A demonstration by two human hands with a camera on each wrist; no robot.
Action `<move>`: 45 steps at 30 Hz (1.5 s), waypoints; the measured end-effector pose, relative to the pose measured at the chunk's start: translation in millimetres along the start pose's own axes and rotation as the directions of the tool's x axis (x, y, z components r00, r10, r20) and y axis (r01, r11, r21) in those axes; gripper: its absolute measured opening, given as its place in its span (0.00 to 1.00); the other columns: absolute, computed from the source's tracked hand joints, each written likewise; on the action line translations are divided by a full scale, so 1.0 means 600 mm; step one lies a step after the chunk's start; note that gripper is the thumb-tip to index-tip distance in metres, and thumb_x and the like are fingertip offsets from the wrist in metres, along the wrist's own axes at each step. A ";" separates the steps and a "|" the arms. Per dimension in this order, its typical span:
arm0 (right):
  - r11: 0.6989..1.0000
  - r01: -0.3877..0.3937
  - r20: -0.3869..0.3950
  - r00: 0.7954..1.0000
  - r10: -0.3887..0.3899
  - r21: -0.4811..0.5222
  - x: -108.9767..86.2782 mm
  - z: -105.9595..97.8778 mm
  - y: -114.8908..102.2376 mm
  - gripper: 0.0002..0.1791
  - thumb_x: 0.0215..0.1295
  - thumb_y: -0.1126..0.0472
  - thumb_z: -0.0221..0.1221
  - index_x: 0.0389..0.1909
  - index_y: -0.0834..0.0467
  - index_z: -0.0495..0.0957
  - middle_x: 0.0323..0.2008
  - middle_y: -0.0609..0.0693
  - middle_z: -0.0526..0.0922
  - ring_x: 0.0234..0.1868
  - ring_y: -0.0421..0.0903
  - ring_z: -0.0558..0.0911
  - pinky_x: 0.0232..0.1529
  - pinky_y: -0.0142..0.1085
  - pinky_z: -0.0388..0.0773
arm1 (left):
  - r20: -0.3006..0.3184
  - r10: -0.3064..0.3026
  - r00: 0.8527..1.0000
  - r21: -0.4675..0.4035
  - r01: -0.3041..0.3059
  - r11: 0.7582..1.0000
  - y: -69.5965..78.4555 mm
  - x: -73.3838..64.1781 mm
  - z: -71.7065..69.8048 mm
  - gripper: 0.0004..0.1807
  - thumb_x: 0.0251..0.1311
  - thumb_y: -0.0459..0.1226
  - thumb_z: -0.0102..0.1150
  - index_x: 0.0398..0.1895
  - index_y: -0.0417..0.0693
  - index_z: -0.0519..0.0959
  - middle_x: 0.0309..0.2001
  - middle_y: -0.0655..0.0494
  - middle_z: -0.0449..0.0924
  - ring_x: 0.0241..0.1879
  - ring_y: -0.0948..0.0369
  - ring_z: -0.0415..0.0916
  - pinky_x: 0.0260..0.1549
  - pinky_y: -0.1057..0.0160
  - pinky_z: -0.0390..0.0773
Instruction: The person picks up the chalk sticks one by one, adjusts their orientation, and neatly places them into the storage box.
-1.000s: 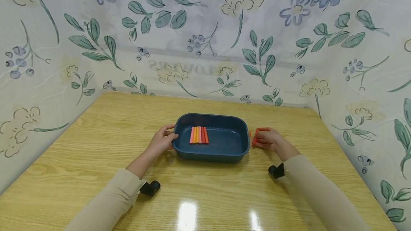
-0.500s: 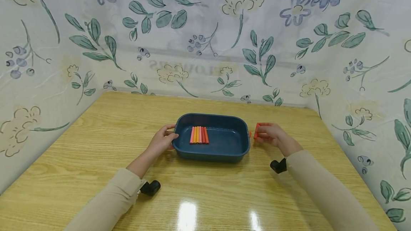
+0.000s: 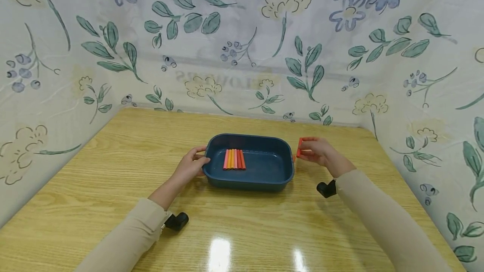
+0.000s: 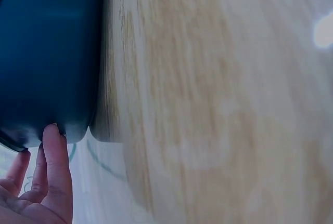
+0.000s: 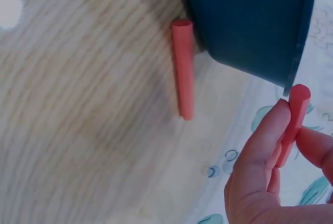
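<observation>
A dark blue rectangular dish (image 3: 264, 186) stands on the table with a row of several pink, orange and red crayon-like sticks (image 3: 234, 159) inside, toward its left half. My left hand (image 3: 191, 163) grips the dish's left end, thumb at the rim and fingers against the outer wall (image 4: 49, 94). Just outside the dish's right end, my right hand (image 3: 319, 151) pinches a red crayon-like stick (image 5: 295, 122) between thumb and fingers, level with the rim. Another red stick (image 5: 183, 70) lies on the table close to the dish's right end, mostly hidden in the head view.
The wooden table (image 3: 113, 179) is glossy, with bright reflections near its front edge. A flower-patterned cloth (image 3: 242, 45) rises behind it and along both sides. A black wrist camera (image 3: 177, 221) sits under the left sleeve and another (image 3: 326, 189) under the right.
My right hand, pinching the red stick, has moved farther back and then slightly left toward the dish's rim. The left hand, the dish and the row of sticks have stayed put.
</observation>
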State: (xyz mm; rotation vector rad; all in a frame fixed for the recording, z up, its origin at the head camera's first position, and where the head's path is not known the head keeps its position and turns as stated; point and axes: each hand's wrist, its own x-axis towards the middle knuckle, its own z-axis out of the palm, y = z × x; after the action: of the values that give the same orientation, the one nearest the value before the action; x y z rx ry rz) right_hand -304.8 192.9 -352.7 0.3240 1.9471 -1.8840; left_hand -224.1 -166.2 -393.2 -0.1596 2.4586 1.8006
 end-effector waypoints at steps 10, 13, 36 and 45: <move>1.000 0.029 0.011 1.000 -0.029 -0.010 -0.007 0.007 -0.023 0.29 0.65 0.70 0.50 0.66 0.65 0.54 0.49 0.57 0.65 0.30 0.44 0.78 0.37 0.34 0.80 | -0.005 0.002 1.000 0.015 -0.002 1.000 0.001 0.001 0.000 0.27 0.66 0.36 0.46 0.67 0.41 0.58 0.58 0.33 0.65 0.45 0.46 0.76 0.39 0.55 0.80; 0.999 0.029 0.004 1.000 -0.028 -0.015 -0.006 0.013 -0.028 0.28 0.65 0.70 0.51 0.65 0.65 0.56 0.48 0.57 0.66 0.30 0.44 0.77 0.36 0.33 0.80 | -0.004 0.001 1.000 0.013 -0.001 1.000 0.002 0.000 0.000 0.27 0.66 0.36 0.46 0.67 0.40 0.58 0.58 0.33 0.65 0.45 0.46 0.76 0.39 0.55 0.80; 1.000 -0.012 -0.001 1.000 0.012 -0.026 -0.002 0.087 -0.044 0.26 0.63 0.70 0.54 0.63 0.64 0.63 0.52 0.57 0.67 0.40 0.49 0.76 0.39 0.35 0.80 | -0.003 -0.001 1.000 0.000 0.001 1.000 -0.002 0.001 0.001 0.27 0.66 0.36 0.46 0.67 0.41 0.59 0.57 0.33 0.65 0.44 0.48 0.77 0.39 0.56 0.80; 1.000 0.002 0.058 0.998 0.000 -0.025 0.002 0.110 -0.052 0.26 0.65 0.69 0.53 0.64 0.65 0.61 0.52 0.58 0.67 0.41 0.49 0.76 0.51 0.40 0.74 | -0.007 0.002 1.000 0.010 -0.001 1.000 0.001 -0.001 0.000 0.27 0.66 0.36 0.46 0.67 0.40 0.58 0.57 0.33 0.65 0.44 0.47 0.77 0.39 0.55 0.80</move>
State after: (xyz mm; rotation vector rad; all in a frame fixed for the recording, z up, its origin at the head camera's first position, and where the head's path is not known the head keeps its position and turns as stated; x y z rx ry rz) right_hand -310.8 125.6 -325.6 0.2580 1.9316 -1.8473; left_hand -223.8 -166.2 -392.7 -0.1637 2.4725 1.7915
